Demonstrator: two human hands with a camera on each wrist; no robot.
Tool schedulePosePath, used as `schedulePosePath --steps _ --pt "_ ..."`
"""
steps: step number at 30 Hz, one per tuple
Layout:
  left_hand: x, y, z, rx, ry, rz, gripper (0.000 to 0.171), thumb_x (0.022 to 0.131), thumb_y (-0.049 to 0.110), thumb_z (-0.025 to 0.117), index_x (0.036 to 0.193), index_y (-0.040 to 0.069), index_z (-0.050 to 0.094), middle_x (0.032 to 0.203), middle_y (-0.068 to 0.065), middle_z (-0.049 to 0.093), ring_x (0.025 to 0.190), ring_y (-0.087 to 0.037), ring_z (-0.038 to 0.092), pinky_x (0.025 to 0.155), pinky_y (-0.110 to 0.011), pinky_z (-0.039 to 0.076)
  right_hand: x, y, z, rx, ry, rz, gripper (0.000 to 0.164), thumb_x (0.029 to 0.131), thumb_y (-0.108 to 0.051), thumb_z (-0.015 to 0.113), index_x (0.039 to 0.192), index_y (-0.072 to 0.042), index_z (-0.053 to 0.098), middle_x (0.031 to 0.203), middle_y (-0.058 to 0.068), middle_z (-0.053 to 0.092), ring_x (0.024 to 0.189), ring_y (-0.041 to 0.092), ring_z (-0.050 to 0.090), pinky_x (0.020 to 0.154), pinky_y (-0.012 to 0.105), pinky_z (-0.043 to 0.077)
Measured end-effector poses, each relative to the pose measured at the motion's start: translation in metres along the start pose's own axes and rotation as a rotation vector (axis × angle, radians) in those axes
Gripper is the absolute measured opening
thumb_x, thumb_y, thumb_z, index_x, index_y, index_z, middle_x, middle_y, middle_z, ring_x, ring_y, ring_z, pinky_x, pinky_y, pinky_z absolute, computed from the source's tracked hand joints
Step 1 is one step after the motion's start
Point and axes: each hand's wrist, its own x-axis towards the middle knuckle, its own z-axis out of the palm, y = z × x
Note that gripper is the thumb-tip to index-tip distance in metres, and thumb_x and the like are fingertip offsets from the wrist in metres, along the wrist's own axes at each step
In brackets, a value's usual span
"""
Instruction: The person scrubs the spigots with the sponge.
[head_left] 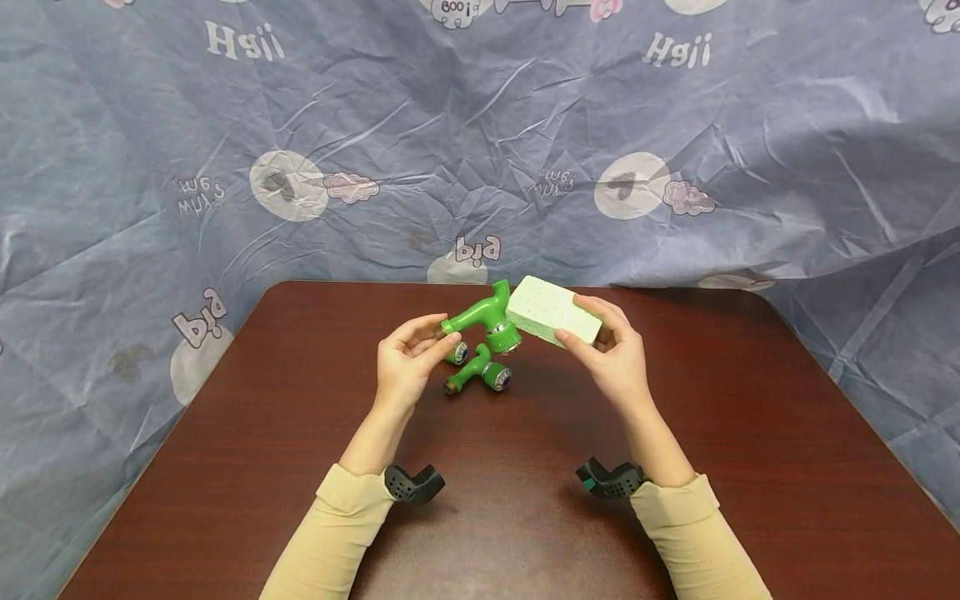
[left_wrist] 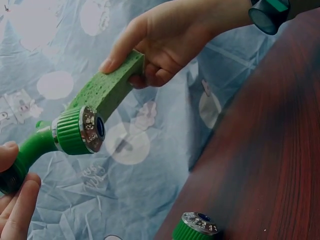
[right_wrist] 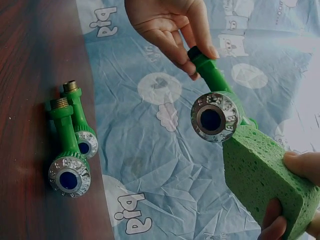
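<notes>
My left hand (head_left: 408,358) pinches a green tap (head_left: 483,313) by its threaded inlet end, holding it above the table. The tap's ribbed knob with a silver, blue-centred cap shows clearly in the right wrist view. My right hand (head_left: 618,350) grips a pale green sponge block (head_left: 553,310) between thumb and fingers. The sponge (right_wrist: 267,172) meets the tap's body near the spout, beside the knob. Below them on the table lie a second green tap (head_left: 478,371) and a third tap (head_left: 457,354), the latter partly hidden behind my left fingers in the head view.
The dark red-brown table (head_left: 525,517) reaches back to a blue printed cloth (head_left: 465,150) that hangs behind and at both sides. A black wrist mount (head_left: 415,484) sits on my left wrist, another mount (head_left: 611,479) on my right.
</notes>
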Motion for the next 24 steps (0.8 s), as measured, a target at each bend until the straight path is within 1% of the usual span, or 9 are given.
schedulePosePath --steps 2,4,7,10,13,16,20,21,24 --pt "0.000 0.001 0.001 -0.033 0.003 -0.016 0.029 0.076 -0.008 0.072 0.105 -0.004 0.067 0.084 -0.003 0.068 0.070 -0.013 0.067 0.067 -0.025 0.056 0.001 0.000 -0.001 0.011 -0.010 0.005 0.049 0.074 0.010 0.073 0.121 0.005 0.058 0.121 0.007 0.051 0.082 0.010 0.058 0.065 0.015 0.052" --pt "-0.001 0.001 0.002 -0.068 0.011 -0.031 0.028 0.077 -0.009 0.070 0.104 -0.004 0.066 0.082 -0.004 0.068 0.069 -0.012 0.067 0.067 -0.026 0.057 0.001 -0.001 -0.003 0.029 -0.019 0.005 0.049 0.074 0.011 0.073 0.121 0.007 0.058 0.121 0.008 0.051 0.083 0.011 0.058 0.065 0.016 0.052" --pt "-0.002 0.001 0.004 -0.102 0.021 -0.046 0.027 0.078 -0.011 0.069 0.104 -0.006 0.065 0.080 -0.004 0.067 0.068 -0.013 0.068 0.067 -0.027 0.057 0.002 -0.002 -0.005 0.071 -0.016 -0.016 0.048 0.074 0.013 0.072 0.120 0.009 0.057 0.121 0.009 0.052 0.083 0.012 0.058 0.065 0.016 0.052" --pt "-0.002 0.000 0.005 -0.095 0.031 -0.056 0.028 0.077 -0.012 0.069 0.105 -0.008 0.064 0.080 -0.004 0.067 0.068 -0.012 0.067 0.067 -0.027 0.057 0.002 -0.003 -0.006 0.122 0.000 -0.057 0.048 0.072 0.016 0.071 0.118 0.011 0.057 0.119 0.010 0.053 0.085 0.013 0.058 0.066 0.016 0.052" --pt "-0.003 -0.003 0.006 -0.080 0.030 -0.067 0.029 0.076 -0.012 0.070 0.105 -0.008 0.064 0.081 -0.005 0.067 0.068 -0.013 0.067 0.067 -0.027 0.057 0.000 -0.003 -0.003 0.145 -0.017 -0.106 0.049 0.071 0.018 0.071 0.118 0.012 0.057 0.121 0.012 0.051 0.088 0.015 0.059 0.068 0.018 0.053" --pt "-0.005 -0.006 0.009 -0.088 0.026 -0.094 0.030 0.076 -0.011 0.071 0.105 -0.008 0.064 0.082 -0.007 0.067 0.069 -0.015 0.068 0.066 -0.028 0.058 -0.003 -0.003 0.003 0.114 -0.062 -0.159 0.051 0.070 0.018 0.071 0.118 0.011 0.056 0.124 0.014 0.049 0.090 0.016 0.060 0.069 0.018 0.053" --pt "-0.008 -0.009 0.013 -0.150 0.025 -0.129 0.030 0.076 -0.010 0.071 0.104 -0.007 0.064 0.083 -0.015 0.066 0.070 -0.020 0.069 0.066 -0.032 0.058 -0.010 -0.009 0.014 0.020 -0.101 -0.224 0.052 0.068 0.018 0.073 0.118 0.010 0.058 0.125 0.019 0.046 0.094 0.016 0.058 0.071 0.017 0.050" --pt "-0.008 -0.009 0.014 -0.162 0.022 -0.128 0.030 0.075 -0.009 0.072 0.104 -0.007 0.065 0.084 -0.017 0.066 0.070 -0.021 0.069 0.066 -0.033 0.058 -0.012 -0.013 0.017 0.000 -0.109 -0.236 0.053 0.067 0.018 0.074 0.117 0.010 0.058 0.125 0.021 0.046 0.096 0.016 0.057 0.072 0.016 0.049" --pt "-0.009 -0.011 0.015 -0.185 0.003 -0.098 0.030 0.075 -0.005 0.075 0.103 -0.007 0.065 0.085 -0.019 0.065 0.071 -0.024 0.069 0.068 -0.035 0.058 -0.018 -0.024 0.024 -0.056 -0.130 -0.244 0.053 0.067 0.017 0.075 0.116 0.011 0.058 0.125 0.023 0.045 0.099 0.013 0.055 0.072 0.015 0.048"
